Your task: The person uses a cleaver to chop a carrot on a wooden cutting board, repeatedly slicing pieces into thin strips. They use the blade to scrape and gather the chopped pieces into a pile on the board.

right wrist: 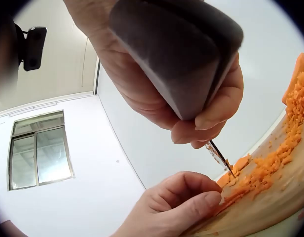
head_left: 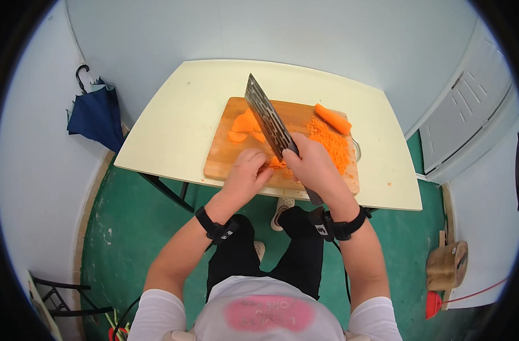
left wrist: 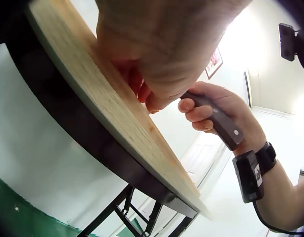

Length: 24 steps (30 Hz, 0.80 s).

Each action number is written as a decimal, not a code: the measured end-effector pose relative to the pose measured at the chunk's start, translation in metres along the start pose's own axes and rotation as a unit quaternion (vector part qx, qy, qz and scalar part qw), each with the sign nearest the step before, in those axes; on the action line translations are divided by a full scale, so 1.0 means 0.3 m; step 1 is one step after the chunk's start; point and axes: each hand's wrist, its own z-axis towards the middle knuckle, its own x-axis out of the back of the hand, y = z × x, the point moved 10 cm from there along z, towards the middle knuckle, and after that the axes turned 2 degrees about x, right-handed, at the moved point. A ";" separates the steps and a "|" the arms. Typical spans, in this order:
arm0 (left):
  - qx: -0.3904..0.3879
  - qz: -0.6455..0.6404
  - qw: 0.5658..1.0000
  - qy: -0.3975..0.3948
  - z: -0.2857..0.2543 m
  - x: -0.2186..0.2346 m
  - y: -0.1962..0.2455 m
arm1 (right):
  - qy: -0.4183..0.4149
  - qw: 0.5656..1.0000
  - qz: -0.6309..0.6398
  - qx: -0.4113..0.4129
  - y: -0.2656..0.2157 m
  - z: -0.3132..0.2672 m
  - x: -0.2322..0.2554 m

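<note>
My right hand (head_left: 313, 163) grips the dark handle (left wrist: 218, 118) of a kitchen knife (head_left: 269, 120), its broad blade raised at a slant across the wooden cutting board (head_left: 220, 156). In the right wrist view the blade (right wrist: 218, 157) comes down among carrot pieces. My left hand (head_left: 247, 173) is at the board's near edge, its curled fingers and thumb holding carrot strips (right wrist: 230, 200) beside the blade. Carrot slices (head_left: 245, 123) lie at the board's left, partly behind the blade. Finely chopped carrot (head_left: 334, 149) spreads over the right side, below a larger carrot piece (head_left: 333, 119).
The board lies on a pale table (head_left: 162, 119) against the wall, with a metal loop handle (head_left: 357, 149) at its right. A blue umbrella (head_left: 97, 113) hangs on the left. A wooden block (head_left: 446, 266) and a red dustpan-like item (head_left: 433, 305) are low at the right.
</note>
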 end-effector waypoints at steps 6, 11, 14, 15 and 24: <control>-0.046 0.041 0.998 0.016 0.005 -0.012 0.020 | -0.040 0.999 -0.018 -0.010 -0.012 -0.033 -0.035; -0.045 0.066 0.997 -0.006 0.010 -0.026 0.025 | -0.039 0.994 -0.096 0.026 -0.028 0.013 -0.084; -0.052 0.071 0.996 -0.013 0.017 -0.025 0.023 | -0.025 0.997 -0.063 0.032 -0.026 0.045 -0.077; -0.058 0.071 0.996 -0.012 0.017 -0.017 0.026 | -0.019 0.999 -0.035 0.023 -0.017 0.041 -0.069; -0.041 0.072 0.996 0.014 -0.001 0.010 0.024 | -0.076 0.996 -0.046 0.001 -0.040 -0.012 -0.069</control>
